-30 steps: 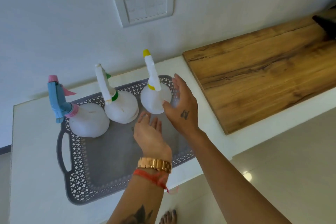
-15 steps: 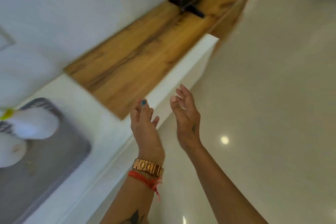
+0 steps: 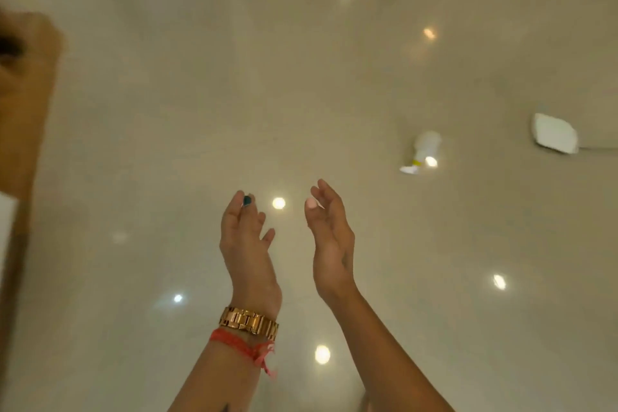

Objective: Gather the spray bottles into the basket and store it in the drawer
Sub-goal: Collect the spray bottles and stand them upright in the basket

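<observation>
A white spray bottle [image 3: 423, 152] with a yellow band lies on its side on the glossy floor, off to the right and beyond my hands. My left hand [image 3: 245, 241], with a gold watch and red thread at the wrist, is raised with relaxed fingers and holds nothing. My right hand [image 3: 331, 237] is raised beside it, palm turned inward, also holding nothing. The grey basket and the other bottles are out of view.
Glossy cream floor [image 3: 334, 77] with light reflections fills the view. A white flat object [image 3: 555, 137] lies on the floor at the far right. The blurred end of the wooden shelf [image 3: 23, 84] shows at the left edge.
The view has swung right, away from the counter and basket, onto the floor. Both hands left the basket and stay raised and empty. A bottle on the floor has come into view.
</observation>
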